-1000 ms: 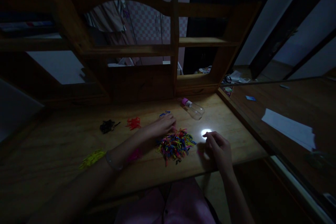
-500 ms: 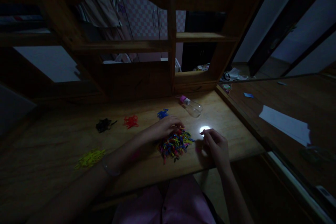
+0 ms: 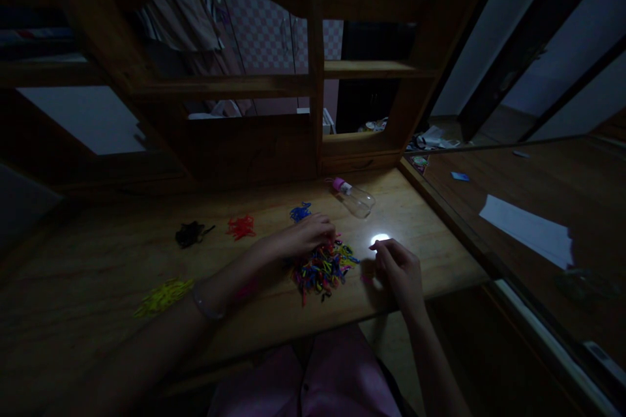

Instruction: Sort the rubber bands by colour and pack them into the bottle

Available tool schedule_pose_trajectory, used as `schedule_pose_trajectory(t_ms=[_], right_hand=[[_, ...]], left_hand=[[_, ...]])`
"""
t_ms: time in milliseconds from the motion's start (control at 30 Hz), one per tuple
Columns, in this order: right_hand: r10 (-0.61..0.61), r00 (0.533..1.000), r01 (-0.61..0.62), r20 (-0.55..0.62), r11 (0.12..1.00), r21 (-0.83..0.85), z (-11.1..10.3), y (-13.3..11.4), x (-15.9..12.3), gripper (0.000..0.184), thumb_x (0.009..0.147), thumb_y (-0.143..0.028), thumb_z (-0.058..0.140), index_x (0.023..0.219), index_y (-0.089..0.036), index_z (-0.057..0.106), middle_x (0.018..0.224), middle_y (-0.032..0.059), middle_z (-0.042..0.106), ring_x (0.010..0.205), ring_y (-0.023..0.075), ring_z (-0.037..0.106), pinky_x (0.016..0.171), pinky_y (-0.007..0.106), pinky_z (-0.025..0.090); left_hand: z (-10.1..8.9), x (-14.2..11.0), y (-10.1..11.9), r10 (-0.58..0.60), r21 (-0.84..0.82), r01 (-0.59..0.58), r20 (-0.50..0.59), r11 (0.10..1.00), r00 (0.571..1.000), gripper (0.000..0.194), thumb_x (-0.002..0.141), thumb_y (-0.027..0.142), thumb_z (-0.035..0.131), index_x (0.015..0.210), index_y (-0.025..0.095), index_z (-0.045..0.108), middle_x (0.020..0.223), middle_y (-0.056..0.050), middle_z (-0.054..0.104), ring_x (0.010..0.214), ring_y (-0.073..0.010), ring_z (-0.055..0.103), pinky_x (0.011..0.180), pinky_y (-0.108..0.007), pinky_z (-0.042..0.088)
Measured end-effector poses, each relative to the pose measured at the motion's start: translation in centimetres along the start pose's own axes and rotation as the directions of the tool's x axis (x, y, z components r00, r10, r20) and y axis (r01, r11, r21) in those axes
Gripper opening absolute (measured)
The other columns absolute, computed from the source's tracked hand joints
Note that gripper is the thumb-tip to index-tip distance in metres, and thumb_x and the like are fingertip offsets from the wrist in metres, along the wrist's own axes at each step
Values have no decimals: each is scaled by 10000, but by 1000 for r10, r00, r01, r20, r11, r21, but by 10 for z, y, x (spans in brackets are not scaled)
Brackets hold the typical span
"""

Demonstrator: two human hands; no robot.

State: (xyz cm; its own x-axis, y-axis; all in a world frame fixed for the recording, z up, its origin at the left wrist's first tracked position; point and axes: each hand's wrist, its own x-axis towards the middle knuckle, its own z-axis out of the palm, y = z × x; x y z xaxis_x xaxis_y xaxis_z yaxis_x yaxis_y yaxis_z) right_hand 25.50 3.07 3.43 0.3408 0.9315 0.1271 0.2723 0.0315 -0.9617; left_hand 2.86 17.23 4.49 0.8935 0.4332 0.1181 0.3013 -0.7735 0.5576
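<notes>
Curled left hand (image 3: 315, 233) works over the multicoloured pile (image 3: 325, 270) near the desk's (image 3: 425, 221) front edge.
Right hand (image 3: 402, 268) half-closed alongside; both grips unclear.

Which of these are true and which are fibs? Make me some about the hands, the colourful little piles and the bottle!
1. The left hand is at the mixed pile. True.
2. The bottle stands upright. False: it lies on its side.
3. The yellow pile is nearer the person than the black pile. True.
4. The blue pile lies between the black pile and the red pile. False: the red pile is in the middle.
5. The bracelet is on the right wrist. False: it is on the left arm.
</notes>
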Motion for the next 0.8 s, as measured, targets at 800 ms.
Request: schedule_pose_trajectory(t_ms=[800], right_hand=[[-8,1000,8,0,1000,-16,1,0,0,294,905,-439,586,806,-179,680,594,-28,518,565,126,488,541,240,363]], left_hand=[[-6,3,11,1,71,-7,80,997,997,57,872,202,620,880,197,677,911,-42,643,907,-190,571,796,-269,399]])
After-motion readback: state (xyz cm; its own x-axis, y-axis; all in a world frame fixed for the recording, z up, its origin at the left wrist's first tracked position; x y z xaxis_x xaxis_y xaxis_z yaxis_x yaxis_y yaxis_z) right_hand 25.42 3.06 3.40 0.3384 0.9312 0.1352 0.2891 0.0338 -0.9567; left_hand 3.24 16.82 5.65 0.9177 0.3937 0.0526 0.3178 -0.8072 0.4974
